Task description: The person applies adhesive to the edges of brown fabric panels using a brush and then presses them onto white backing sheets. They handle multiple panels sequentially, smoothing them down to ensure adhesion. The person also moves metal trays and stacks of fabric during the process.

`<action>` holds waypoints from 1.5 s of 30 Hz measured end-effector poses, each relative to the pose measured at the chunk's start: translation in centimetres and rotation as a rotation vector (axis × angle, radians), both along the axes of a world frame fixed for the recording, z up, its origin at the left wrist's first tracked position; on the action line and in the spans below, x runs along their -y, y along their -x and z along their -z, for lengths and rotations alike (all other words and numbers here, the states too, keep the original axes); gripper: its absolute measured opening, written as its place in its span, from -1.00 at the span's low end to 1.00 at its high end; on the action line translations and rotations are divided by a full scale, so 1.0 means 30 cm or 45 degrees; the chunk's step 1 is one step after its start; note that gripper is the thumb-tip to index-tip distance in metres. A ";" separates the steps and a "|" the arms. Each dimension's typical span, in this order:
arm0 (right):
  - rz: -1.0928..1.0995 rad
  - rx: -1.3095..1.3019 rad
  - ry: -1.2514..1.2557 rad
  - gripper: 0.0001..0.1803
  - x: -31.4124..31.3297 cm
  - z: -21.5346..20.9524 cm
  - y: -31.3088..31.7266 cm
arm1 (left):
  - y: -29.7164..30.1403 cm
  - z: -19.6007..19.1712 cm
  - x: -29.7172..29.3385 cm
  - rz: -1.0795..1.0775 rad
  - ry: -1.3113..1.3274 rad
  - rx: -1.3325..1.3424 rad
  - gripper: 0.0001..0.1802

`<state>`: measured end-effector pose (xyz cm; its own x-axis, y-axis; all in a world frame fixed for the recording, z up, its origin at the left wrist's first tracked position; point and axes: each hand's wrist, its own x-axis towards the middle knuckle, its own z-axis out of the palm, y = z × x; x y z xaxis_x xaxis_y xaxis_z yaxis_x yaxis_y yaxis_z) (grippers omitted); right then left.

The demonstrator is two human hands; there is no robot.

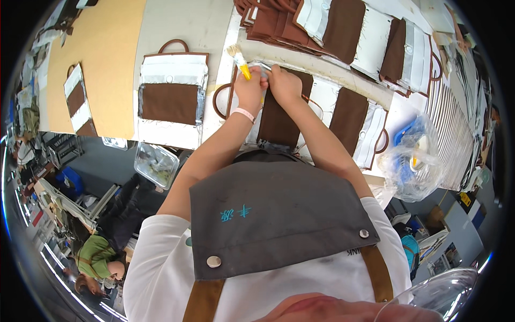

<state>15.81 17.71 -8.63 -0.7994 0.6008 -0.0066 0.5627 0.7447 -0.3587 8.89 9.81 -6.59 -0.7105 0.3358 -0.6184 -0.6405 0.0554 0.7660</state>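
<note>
My left hand is closed around a brush with a yellow and white handle, its pale bristles pointing away from me. Close beside it, my right hand is also closed, its fingertips at a small silvery piece whose kind I cannot make out. Both hands are over the far left part of an opened-out bag piece in brown and white with brown loop handles. The fingers hide part of its edge.
Another bag piece lies to the left, and a smaller one farther left. Stacked brown pieces lie at the far side. A plastic bag with blue things sits at right; a clear tray is left of me.
</note>
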 end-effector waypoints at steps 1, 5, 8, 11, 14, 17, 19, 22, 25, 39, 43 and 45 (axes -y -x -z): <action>-0.012 0.020 -0.013 -0.72 0.003 -0.003 -0.002 | 0.014 -0.004 0.003 -0.009 -0.020 -0.085 -0.86; -0.036 -0.044 -0.056 -0.73 0.003 0.005 -0.005 | 0.088 -0.029 -0.003 0.011 0.000 -0.126 -0.79; -0.037 -0.034 -0.083 -0.73 0.007 0.002 -0.002 | 0.101 -0.012 -0.008 0.051 0.042 -0.095 -0.77; -0.044 -0.049 -0.096 -0.73 0.005 0.005 -0.007 | 0.108 -0.001 -0.016 0.108 0.078 -0.068 -0.79; -0.049 -0.066 -0.100 -0.73 0.003 0.001 -0.006 | 0.121 0.004 -0.023 0.168 0.118 -0.043 -0.82; -0.050 -0.065 -0.097 -0.73 0.002 0.005 -0.007 | 0.121 0.010 -0.025 0.197 0.155 -0.056 -0.86; -0.051 -0.071 -0.088 -0.74 0.001 0.006 -0.007 | 0.112 0.018 -0.023 0.183 0.148 -0.095 -0.89; -0.030 -0.094 -0.048 -0.73 0.001 -0.001 -0.001 | 0.107 0.021 -0.021 0.144 0.145 -0.094 -0.90; -0.032 -0.056 -0.052 -0.75 0.001 -0.003 0.001 | 0.113 0.033 -0.014 0.159 0.108 -0.082 -0.91; 0.014 -0.058 -0.037 -0.74 0.009 -0.002 0.000 | 0.132 0.029 -0.013 0.177 0.123 0.054 -0.92; 0.085 -0.082 -0.030 -0.73 0.026 0.005 0.003 | 0.136 0.032 -0.013 0.170 0.113 0.081 -0.93; 0.087 -0.076 -0.016 -0.73 0.028 0.000 0.002 | 0.137 0.035 -0.010 0.190 0.104 0.085 -0.92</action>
<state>15.76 16.87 -8.63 -0.7555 0.6535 0.0475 0.5901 0.7102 -0.3840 4.78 10.09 -7.64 -0.6127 0.3811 -0.6924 -0.6699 0.2144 0.7108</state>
